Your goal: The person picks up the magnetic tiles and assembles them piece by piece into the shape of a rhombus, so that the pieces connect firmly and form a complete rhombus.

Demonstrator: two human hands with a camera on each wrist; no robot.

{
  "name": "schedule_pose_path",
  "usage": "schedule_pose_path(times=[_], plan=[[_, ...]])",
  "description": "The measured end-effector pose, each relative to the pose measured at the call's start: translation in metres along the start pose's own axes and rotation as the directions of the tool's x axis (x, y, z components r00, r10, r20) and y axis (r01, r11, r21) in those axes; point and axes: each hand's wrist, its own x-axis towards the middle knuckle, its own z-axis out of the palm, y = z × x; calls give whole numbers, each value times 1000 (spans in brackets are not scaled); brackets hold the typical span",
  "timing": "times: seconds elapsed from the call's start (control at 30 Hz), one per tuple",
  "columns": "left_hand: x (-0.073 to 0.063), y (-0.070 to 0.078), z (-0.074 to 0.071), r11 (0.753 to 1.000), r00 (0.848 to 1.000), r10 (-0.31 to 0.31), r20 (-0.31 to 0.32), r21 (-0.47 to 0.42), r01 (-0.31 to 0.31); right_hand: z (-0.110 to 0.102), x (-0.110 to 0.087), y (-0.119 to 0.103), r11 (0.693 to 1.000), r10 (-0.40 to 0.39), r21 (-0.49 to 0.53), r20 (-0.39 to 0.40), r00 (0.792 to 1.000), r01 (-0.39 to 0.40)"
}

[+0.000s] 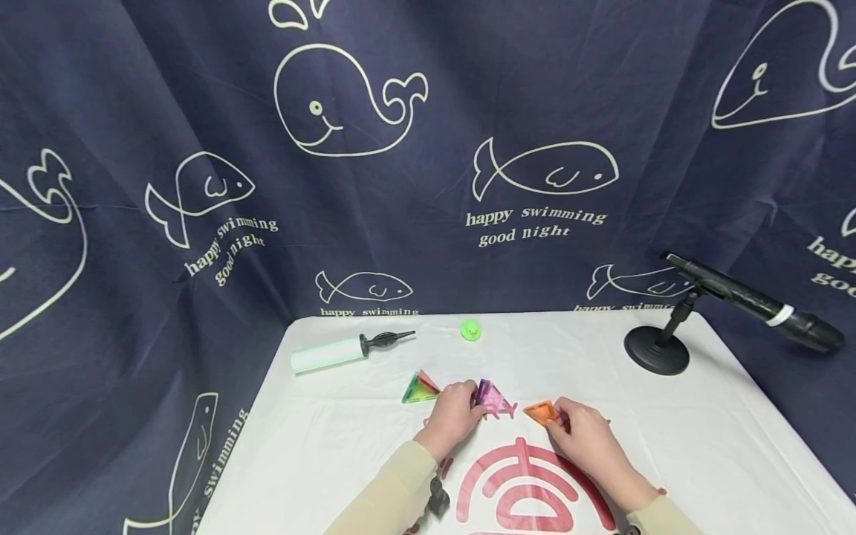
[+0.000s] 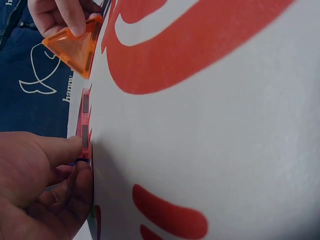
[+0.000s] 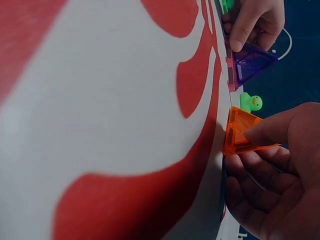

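My left hand [image 1: 455, 416] pinches a joined pair of translucent triangular magnetic tiles, one purple [image 3: 252, 64] and one pink [image 1: 496, 400], at the table surface. In the right wrist view the purple tile stands up from the pink one's edge. To the right, my right hand [image 1: 588, 437] holds an orange triangular magnetic tile [image 3: 244, 131] between thumb and fingers, a short gap away from the pair. Left of my left hand is a group of tiles in green [image 1: 418, 389] and red [image 1: 429, 380], partly hidden in the wrist views.
A hand pump [image 1: 334, 354] lies at the back left of the white table [image 1: 321, 446]. A green duck toy [image 1: 471, 330] sits at the back. On the right stands a black stand [image 1: 658, 349] bearing a microphone-like black object [image 1: 756, 297]. Dark printed cloth hangs behind.
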Motion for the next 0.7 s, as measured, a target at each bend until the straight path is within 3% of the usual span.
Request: schedule_pose_path(times=[0.17, 0.43, 0.7], plan=[[2, 0, 0, 1000, 1000, 24, -9, 14, -24, 4, 6, -2, 999, -35, 9, -25, 999, 35], [3, -2, 2, 999, 1000, 17, 7, 28, -17, 13, 17, -15, 1000, -11, -2, 3, 1000, 11], [3, -1, 0, 999, 1000, 20, 14, 36, -20, 21, 22, -23, 996, -87, -3, -49, 995, 87]])
